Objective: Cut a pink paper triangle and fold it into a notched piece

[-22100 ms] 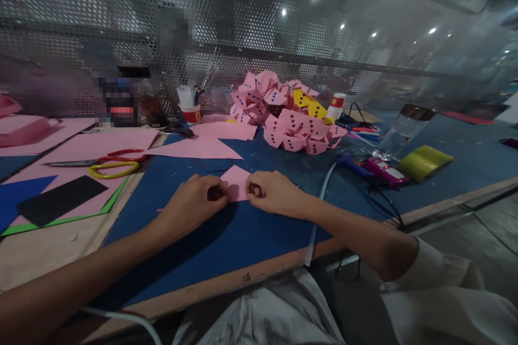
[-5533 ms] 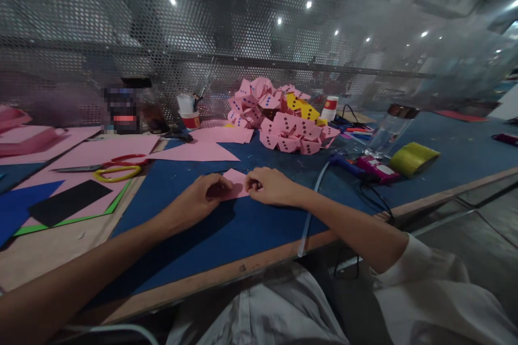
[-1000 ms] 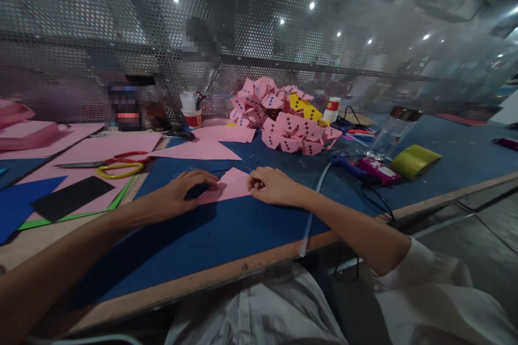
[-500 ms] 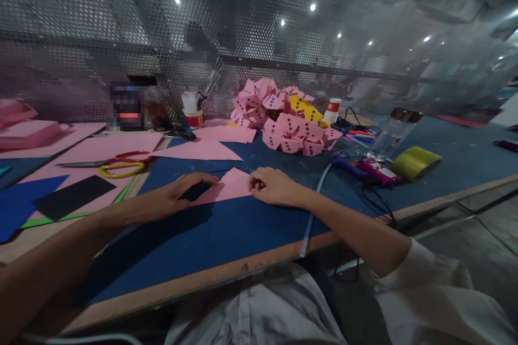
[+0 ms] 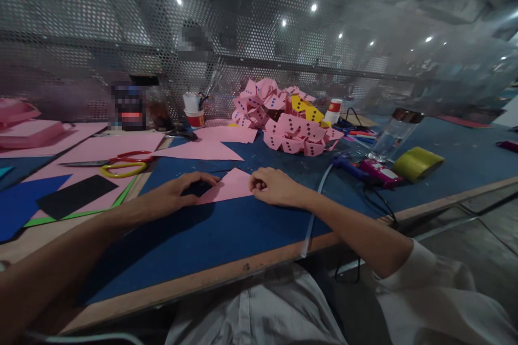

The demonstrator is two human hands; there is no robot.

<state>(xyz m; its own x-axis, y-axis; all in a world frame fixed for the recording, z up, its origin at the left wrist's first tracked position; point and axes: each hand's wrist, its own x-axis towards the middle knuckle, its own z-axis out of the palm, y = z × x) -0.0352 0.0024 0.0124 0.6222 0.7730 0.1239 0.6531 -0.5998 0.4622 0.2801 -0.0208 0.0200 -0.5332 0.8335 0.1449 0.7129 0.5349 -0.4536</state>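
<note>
A pink piece of paper (image 5: 231, 185), triangular in its visible part, lies on the blue tabletop in front of me. At its left side is my left hand (image 5: 188, 190), fingers stretched and arched, thumb apart, the fingertips touching the paper's edge. My right hand (image 5: 277, 187) has curled fingers closed at the paper's right corner, which they cover. Just beyond the paper lies a larger pink sheet (image 5: 202, 151) with a pointed end.
Scissors (image 5: 123, 168) with red and yellow handles lie left on pink sheets, near a black paper piece (image 5: 76, 197) and blue paper (image 5: 30, 205). Folded pink paper shapes (image 5: 279, 113) are heaped behind. A glue gun (image 5: 350, 167), yellow tape roll (image 5: 418, 163) and clear jar (image 5: 396, 135) stand right.
Both hands stay at the paper with almost no movement. My left thumb has shifted slightly to the right, and the view has moved a little.
</note>
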